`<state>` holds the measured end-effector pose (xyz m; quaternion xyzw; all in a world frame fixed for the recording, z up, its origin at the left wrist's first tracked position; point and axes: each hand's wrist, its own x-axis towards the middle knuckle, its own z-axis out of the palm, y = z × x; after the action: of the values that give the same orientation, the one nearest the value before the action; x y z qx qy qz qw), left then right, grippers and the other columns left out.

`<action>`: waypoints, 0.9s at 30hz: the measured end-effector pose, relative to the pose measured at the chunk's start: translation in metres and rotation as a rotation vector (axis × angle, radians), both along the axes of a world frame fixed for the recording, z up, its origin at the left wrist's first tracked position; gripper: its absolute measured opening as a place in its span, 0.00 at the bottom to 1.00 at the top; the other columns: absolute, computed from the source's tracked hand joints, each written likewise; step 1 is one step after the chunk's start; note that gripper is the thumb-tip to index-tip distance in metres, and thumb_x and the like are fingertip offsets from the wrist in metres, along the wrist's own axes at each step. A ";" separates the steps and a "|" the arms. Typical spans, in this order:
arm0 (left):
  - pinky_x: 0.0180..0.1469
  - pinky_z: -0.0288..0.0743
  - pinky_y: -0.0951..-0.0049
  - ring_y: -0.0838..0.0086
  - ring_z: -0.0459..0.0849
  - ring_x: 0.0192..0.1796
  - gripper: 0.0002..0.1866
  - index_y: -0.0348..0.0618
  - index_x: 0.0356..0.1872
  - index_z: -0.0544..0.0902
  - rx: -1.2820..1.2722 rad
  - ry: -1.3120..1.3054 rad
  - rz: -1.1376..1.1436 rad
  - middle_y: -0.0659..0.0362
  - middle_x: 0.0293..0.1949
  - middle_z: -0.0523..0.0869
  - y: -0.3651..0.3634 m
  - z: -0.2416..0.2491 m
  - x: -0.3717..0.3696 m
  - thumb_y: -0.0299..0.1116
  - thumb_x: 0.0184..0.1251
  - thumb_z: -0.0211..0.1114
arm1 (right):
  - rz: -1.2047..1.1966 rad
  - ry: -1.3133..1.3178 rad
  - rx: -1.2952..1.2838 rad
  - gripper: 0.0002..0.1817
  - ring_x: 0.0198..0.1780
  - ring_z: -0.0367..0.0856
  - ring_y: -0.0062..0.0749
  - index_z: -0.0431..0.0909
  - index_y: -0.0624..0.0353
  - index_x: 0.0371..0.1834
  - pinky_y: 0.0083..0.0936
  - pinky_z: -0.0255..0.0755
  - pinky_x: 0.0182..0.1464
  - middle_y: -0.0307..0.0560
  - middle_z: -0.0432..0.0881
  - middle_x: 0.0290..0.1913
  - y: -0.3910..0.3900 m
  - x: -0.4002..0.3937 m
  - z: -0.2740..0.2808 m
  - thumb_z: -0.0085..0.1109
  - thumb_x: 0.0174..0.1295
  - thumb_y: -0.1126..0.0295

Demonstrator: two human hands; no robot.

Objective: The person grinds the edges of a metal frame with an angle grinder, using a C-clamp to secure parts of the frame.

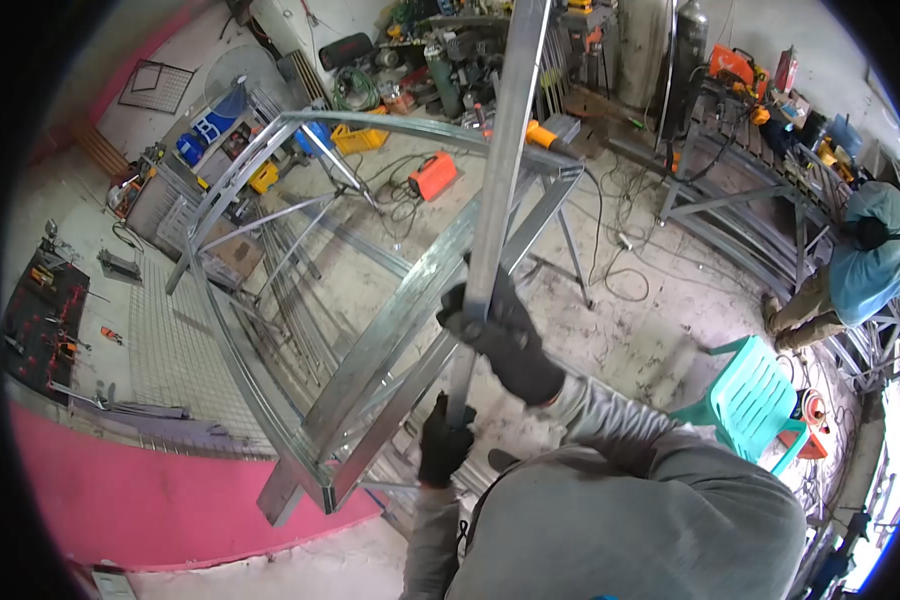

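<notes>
A long square metal tube (pixel 507 150) rises steeply in front of me, its top running out of the view. Around its lower end my left hand (pixel 445 445), in a black glove, is closed. Higher up, my black-gloved right hand (pixel 505 335) wraps the same tube. Behind and left of both hands stands a large welded metal frame (pixel 370 375) with curved sides and straight doubled bars, which the tube overlaps in this view.
An orange machine (pixel 432 176) with cables lies on the floor beyond the frame. At the right are a green plastic chair (pixel 755 395) and a person (pixel 875 255) beside a metal rack. Wire mesh (pixel 165 350) and a dark tool mat (pixel 45 325) lie left. Gas cylinders (pixel 442 80) stand at the back.
</notes>
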<state>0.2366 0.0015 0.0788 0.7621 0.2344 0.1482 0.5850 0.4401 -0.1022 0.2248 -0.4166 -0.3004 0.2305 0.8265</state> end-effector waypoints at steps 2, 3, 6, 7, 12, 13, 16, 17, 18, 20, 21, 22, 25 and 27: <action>0.41 0.86 0.67 0.74 0.92 0.38 0.16 0.37 0.59 0.86 -0.045 0.343 -0.132 0.56 0.41 0.95 0.012 0.052 -0.042 0.31 0.74 0.73 | 0.057 0.031 0.095 0.25 0.60 0.81 0.27 0.74 0.62 0.71 0.32 0.78 0.65 0.45 0.83 0.57 -0.003 0.031 0.011 0.67 0.76 0.63; 0.48 0.88 0.68 0.73 0.94 0.45 0.18 0.35 0.60 0.87 -0.447 0.031 -0.097 0.56 0.43 0.96 0.012 0.058 -0.074 0.34 0.77 0.75 | 0.092 -0.056 0.057 0.25 0.61 0.81 0.25 0.74 0.64 0.72 0.31 0.77 0.67 0.44 0.83 0.59 -0.006 0.048 0.019 0.66 0.77 0.63; 0.51 0.91 0.60 0.62 0.95 0.49 0.24 0.28 0.63 0.83 -0.518 0.308 -0.087 0.50 0.48 0.93 0.044 0.109 -0.132 0.24 0.68 0.79 | 0.264 0.121 0.144 0.21 0.52 0.85 0.17 0.80 0.60 0.66 0.24 0.81 0.56 0.37 0.88 0.55 -0.002 0.061 0.016 0.68 0.77 0.61; 0.48 0.90 0.63 0.66 0.95 0.47 0.23 0.28 0.61 0.84 -0.535 0.268 0.099 0.52 0.42 0.93 0.038 0.132 -0.139 0.24 0.67 0.80 | 0.290 0.114 0.074 0.20 0.47 0.85 0.16 0.82 0.57 0.64 0.23 0.82 0.51 0.35 0.89 0.52 0.005 0.063 0.003 0.68 0.77 0.59; 0.41 0.88 0.62 0.65 0.93 0.29 0.29 0.33 0.65 0.81 0.240 0.791 -0.172 0.51 0.32 0.93 0.104 0.187 -0.147 0.38 0.69 0.79 | 0.059 0.490 -0.225 0.18 0.33 0.83 0.22 0.82 0.57 0.51 0.27 0.85 0.36 0.37 0.84 0.37 0.049 0.007 -0.035 0.76 0.71 0.56; 0.41 0.88 0.61 0.63 0.93 0.30 0.31 0.33 0.66 0.80 0.357 0.827 -0.263 0.50 0.34 0.93 0.117 0.187 -0.149 0.38 0.67 0.80 | 0.034 0.537 -0.281 0.20 0.31 0.83 0.24 0.81 0.59 0.49 0.28 0.87 0.34 0.39 0.83 0.36 0.058 0.001 -0.043 0.77 0.70 0.56; 0.51 0.87 0.54 0.50 0.93 0.44 0.34 0.38 0.67 0.81 0.769 0.753 -0.125 0.47 0.42 0.91 0.152 0.164 -0.155 0.34 0.57 0.79 | -0.005 0.614 -0.357 0.23 0.29 0.85 0.27 0.81 0.63 0.50 0.31 0.90 0.33 0.43 0.83 0.35 0.084 -0.009 -0.068 0.78 0.70 0.54; 0.51 0.87 0.54 0.50 0.93 0.44 0.34 0.38 0.67 0.81 0.770 0.753 -0.128 0.47 0.42 0.91 0.167 0.151 -0.155 0.34 0.57 0.79 | -0.007 0.615 -0.357 0.23 0.29 0.85 0.27 0.81 0.63 0.50 0.31 0.90 0.33 0.43 0.83 0.35 0.089 -0.008 -0.074 0.78 0.70 0.54; 0.53 0.86 0.52 0.48 0.91 0.49 0.31 0.39 0.63 0.83 0.884 0.639 -0.109 0.47 0.43 0.90 0.185 0.137 -0.156 0.34 0.56 0.78 | -0.002 0.629 -0.411 0.23 0.29 0.86 0.29 0.81 0.63 0.50 0.32 0.90 0.33 0.44 0.83 0.35 0.093 -0.008 -0.077 0.77 0.70 0.54; 0.58 0.83 0.50 0.45 0.87 0.55 0.23 0.40 0.51 0.84 1.057 0.476 -0.164 0.46 0.44 0.87 0.218 0.118 -0.152 0.33 0.53 0.77 | 0.010 0.632 -0.483 0.23 0.31 0.90 0.33 0.82 0.63 0.53 0.35 0.92 0.33 0.46 0.85 0.35 0.101 -0.003 -0.088 0.76 0.71 0.53; 0.58 0.83 0.50 0.45 0.87 0.55 0.23 0.40 0.51 0.84 1.048 0.471 -0.171 0.46 0.44 0.87 0.228 0.116 -0.145 0.33 0.53 0.77 | 0.001 0.633 -0.491 0.23 0.31 0.90 0.33 0.82 0.63 0.53 0.35 0.92 0.33 0.46 0.85 0.35 0.101 0.001 -0.092 0.76 0.71 0.53; 0.57 0.83 0.50 0.43 0.86 0.53 0.22 0.39 0.49 0.83 0.972 0.553 -0.214 0.45 0.44 0.86 0.238 0.114 -0.135 0.34 0.52 0.77 | 0.056 0.639 -0.499 0.23 0.31 0.91 0.34 0.83 0.62 0.53 0.35 0.92 0.33 0.47 0.86 0.36 0.098 0.008 -0.096 0.75 0.72 0.52; 0.55 0.81 0.48 0.42 0.85 0.52 0.22 0.38 0.47 0.83 0.918 0.531 -0.258 0.44 0.43 0.86 0.258 0.088 -0.121 0.35 0.52 0.78 | 0.103 0.645 -0.589 0.22 0.32 0.94 0.36 0.85 0.59 0.51 0.36 0.92 0.34 0.49 0.91 0.37 0.096 0.028 -0.107 0.71 0.74 0.49; 0.53 0.80 0.47 0.43 0.84 0.51 0.21 0.38 0.46 0.83 0.807 0.535 -0.186 0.45 0.43 0.86 0.264 0.076 -0.109 0.36 0.52 0.79 | 0.118 0.565 -0.619 0.21 0.32 0.94 0.37 0.86 0.58 0.48 0.36 0.91 0.33 0.49 0.92 0.36 0.088 0.041 -0.111 0.69 0.76 0.48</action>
<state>0.1279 0.2657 0.1551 0.9570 0.2312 -0.0265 0.1730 0.4809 -0.0137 0.1136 -0.5478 -0.0020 0.4620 0.6975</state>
